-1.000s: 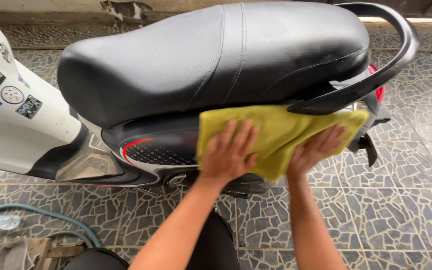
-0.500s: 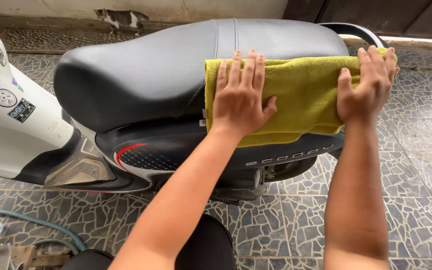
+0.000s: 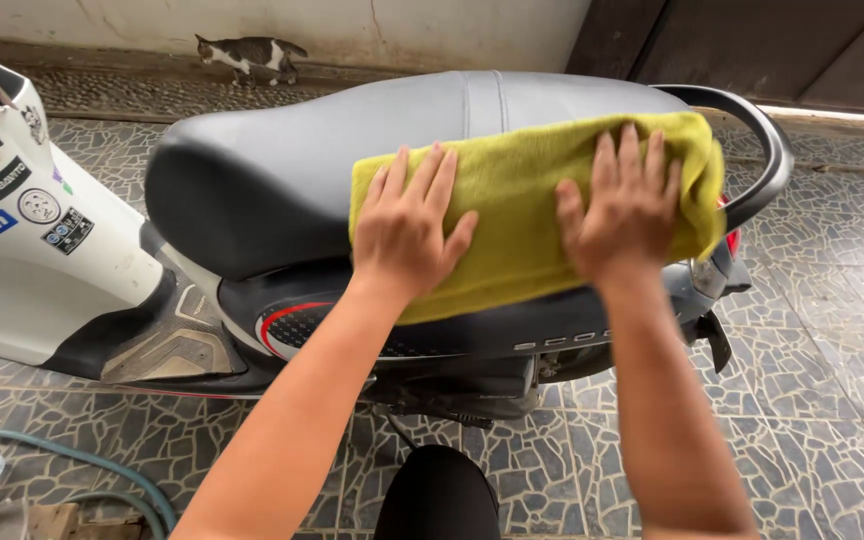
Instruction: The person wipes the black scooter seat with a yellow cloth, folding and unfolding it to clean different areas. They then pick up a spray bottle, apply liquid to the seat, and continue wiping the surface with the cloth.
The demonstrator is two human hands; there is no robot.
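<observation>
fingers of the left hand are lying spread and flat on the yellow-green cloth, pressing it down rather than clenching it; the right hand is doing the same nearer the tail end, palm down, fingers splayed, gripping nothing. the cloth is draping over the near rear part of the black scooter seat, its lower edge hanging past the seat's side toward the dark side panel.

nearest the camera, a dark knee is sitting low in the frame, and a green hose is curling over the patterned tile floor at the lower left (a loop like that looks likely to catch a foot if the person is stepping sideways without looking).

since neither hand is actually holding the cloth, it seems to be relying on pressure alone; easing off on one palm could be letting that side slide down the curved seat and drop onto the tiles, picking up grit that might then be scratching the vinyl. the right hand is working just beside the black grab rail, so a long stroke could be knocking knuckles against it or bunching the cloth under it.

further off, a tabby cat is walking along the base of the wall, well apart from the scooter; if it is wandering closer it could be getting underfoot.
</observation>
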